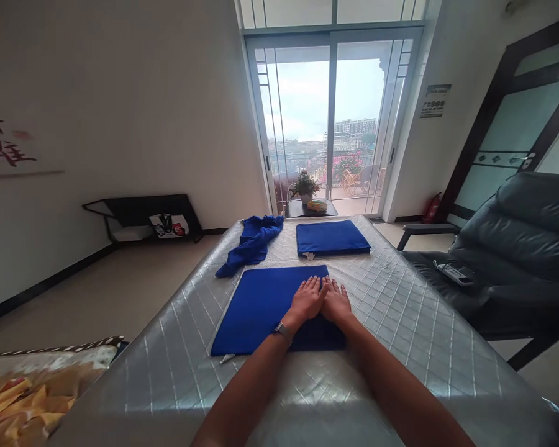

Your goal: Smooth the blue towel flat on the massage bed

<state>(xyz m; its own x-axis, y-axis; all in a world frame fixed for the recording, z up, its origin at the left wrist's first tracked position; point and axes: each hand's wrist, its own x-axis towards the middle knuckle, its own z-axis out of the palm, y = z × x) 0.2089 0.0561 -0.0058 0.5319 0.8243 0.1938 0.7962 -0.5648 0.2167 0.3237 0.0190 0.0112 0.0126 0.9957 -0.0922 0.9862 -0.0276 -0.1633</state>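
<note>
A blue towel (pixel 256 307) lies folded flat on the silver quilted bed (pixel 400 335) right in front of me. My left hand (pixel 307 300) and my right hand (pixel 336 302) rest side by side, palms down and fingers flat, on the towel's right half. Both hands hold nothing. A band sits on my left wrist. Farther back lies a second, neatly folded blue towel (pixel 332 238). To its left a crumpled blue towel (pixel 251 244) sprawls loosely on the bed.
A dark recliner chair (pixel 517 254) with a remote on its seat stands at the right. A low black shelf (pixel 142 214) is along the left wall. A small table with a potted plant (pixel 305 186) stands before the glass balcony door. A patterned cushion (pixel 32 385) is at lower left.
</note>
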